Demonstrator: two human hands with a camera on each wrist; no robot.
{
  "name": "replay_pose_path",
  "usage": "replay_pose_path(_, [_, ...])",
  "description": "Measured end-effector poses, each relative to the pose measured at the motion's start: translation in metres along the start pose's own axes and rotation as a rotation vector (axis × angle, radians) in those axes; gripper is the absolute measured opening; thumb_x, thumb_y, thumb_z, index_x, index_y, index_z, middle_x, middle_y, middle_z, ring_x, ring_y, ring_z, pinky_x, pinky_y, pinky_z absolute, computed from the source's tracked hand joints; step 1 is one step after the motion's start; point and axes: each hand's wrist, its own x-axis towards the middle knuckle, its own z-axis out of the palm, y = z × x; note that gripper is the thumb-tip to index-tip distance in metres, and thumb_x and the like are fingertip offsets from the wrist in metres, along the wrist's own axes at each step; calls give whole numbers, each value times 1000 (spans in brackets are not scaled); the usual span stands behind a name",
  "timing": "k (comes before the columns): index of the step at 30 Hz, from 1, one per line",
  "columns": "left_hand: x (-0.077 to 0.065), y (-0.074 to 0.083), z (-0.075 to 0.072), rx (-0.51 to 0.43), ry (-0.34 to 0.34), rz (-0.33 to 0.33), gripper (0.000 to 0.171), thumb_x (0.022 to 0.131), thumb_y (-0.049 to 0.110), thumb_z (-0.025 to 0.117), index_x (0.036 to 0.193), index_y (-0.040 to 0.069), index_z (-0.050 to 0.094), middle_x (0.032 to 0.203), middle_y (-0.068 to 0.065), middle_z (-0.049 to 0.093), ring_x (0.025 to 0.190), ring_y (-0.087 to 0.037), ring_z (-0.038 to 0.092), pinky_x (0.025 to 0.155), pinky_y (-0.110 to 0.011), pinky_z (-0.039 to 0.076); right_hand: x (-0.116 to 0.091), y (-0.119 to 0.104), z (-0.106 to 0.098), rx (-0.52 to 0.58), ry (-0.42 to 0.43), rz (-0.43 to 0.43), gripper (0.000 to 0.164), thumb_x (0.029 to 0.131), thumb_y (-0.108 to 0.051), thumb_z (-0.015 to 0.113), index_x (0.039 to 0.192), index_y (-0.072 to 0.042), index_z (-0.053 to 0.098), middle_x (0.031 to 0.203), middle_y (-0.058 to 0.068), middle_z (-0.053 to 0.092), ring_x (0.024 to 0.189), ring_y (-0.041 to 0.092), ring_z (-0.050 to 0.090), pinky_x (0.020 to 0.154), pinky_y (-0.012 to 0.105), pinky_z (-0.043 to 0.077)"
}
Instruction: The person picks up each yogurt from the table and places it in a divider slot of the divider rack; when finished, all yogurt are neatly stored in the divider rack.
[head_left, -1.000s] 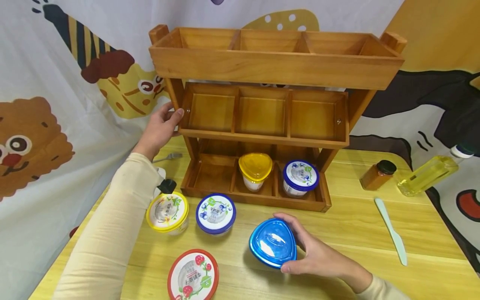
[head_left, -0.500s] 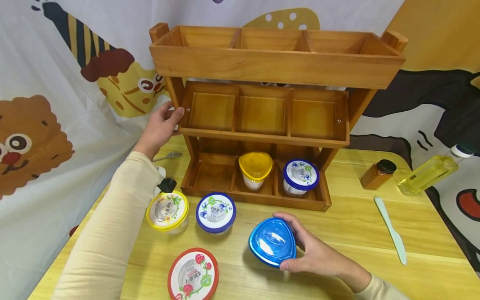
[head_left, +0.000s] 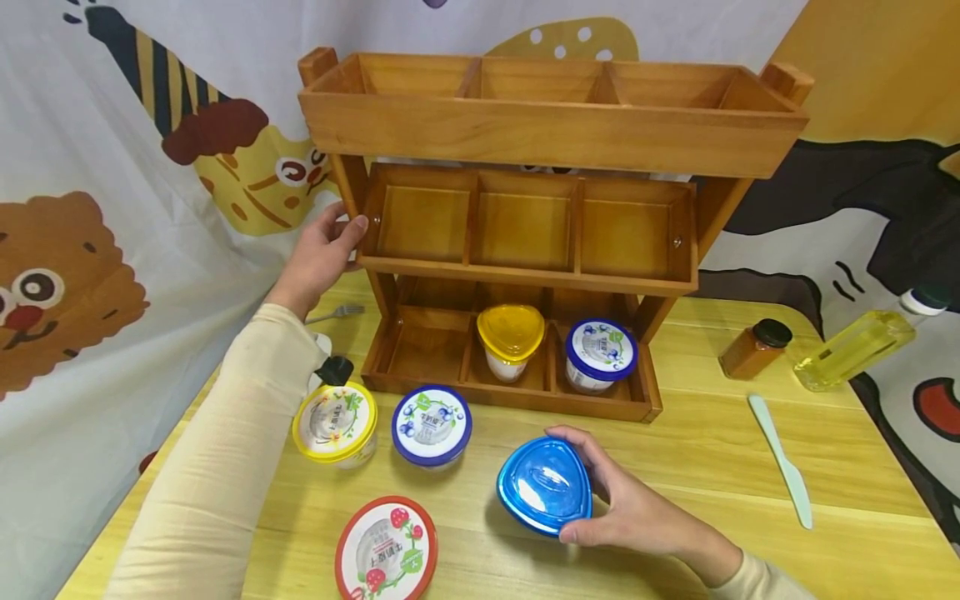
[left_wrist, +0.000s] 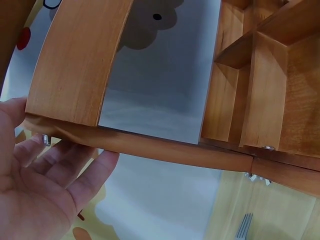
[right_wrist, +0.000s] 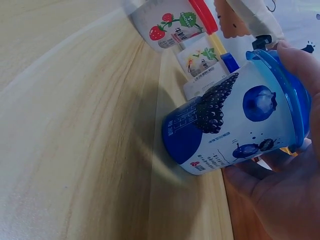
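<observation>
Well in from the right edge of the counter (head_left: 690, 450), fingers of the right hand (head_left: 622, 504) pinch the blue-lidded cup (head_left: 545, 486), likely light, slick, best held around its rim, while the left hand (head_left: 318, 254) grips the rack (head_left: 555, 129).

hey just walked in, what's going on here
Someone has a blue-lidded cup in their right grip; I can't tell whether it touches the table. Their left grip holds the side of a wooden rack. On its bottom shelf, a yellow-lidded cup sits in the middle and a blueberry tub on the right. A yellow-rimmed tub, a second blueberry tub and a strawberry tub are on the table.
</observation>
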Motion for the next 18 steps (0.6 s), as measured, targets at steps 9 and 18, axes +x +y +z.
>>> replay_pose_path(9, [0, -1, -1, -7, -3, 2, 77, 100, 54, 43, 160, 18, 10, 156, -18, 35, 138, -30, 42, 105, -51, 46, 0, 1, 1, -3, 7, 30, 96, 82, -11, 79, 155, -22, 18, 150, 15, 36, 135, 44, 40, 106, 57, 42])
replay_pose_path(18, [0, -2, -1, -21, -3, 1, 78, 100, 54, 44, 160, 17, 11, 155, -18, 36, 137, -30, 42, 106, -51, 46, -2, 0, 2, -13, 7, 3, 94, 84, -13, 79, 155, -22, 18, 150, 16, 36, 134, 45, 40, 106, 44, 45])
